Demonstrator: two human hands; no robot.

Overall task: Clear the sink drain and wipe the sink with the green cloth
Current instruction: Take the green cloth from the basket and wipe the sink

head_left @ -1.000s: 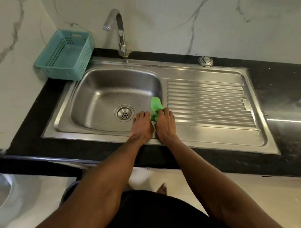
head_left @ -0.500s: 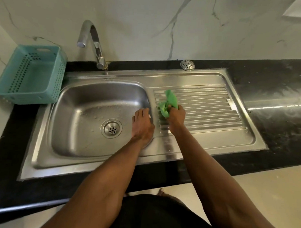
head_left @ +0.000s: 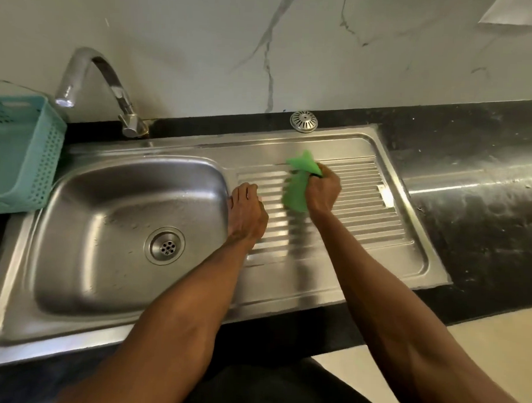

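A white marble-patterned wall [head_left: 204,33] with grey veins backs a black stone desk [head_left: 476,190] into which a stainless steel sink [head_left: 285,289] with a ribbed draining board [head_left: 364,210] is set. No brand, label or writing can be read anywhere in view.

The green cloth [head_left: 298,184], bright and crumpled, with one corner poking up toward the wall, lies on the far part of the draining board, to the right of the basin [head_left: 107,226]. The person's right hand [head_left: 324,191] is closed around it in a fist, pressing it onto the ribs; the cloth is blurred. The left hand [head_left: 246,212] rests flat with fingers together and extended, holding nothing, on the strip between the basin and the ribs, near the cloth but apart from it.

The basin holds only scattered water droplets, and the round drain [head_left: 165,245] at its bottom shows its perforated strainer uncovered. A loose metal strainer cap [head_left: 303,121] sits on the desk at the sink's back edge, against the wall. A curved chrome faucet [head_left: 106,87] rises behind the basin's back corner. At far left a teal perforated plastic basket [head_left: 34,157] stands on the desk beside the sink; what can be seen of its inside looks bare, though much of it is cut off by the frame.
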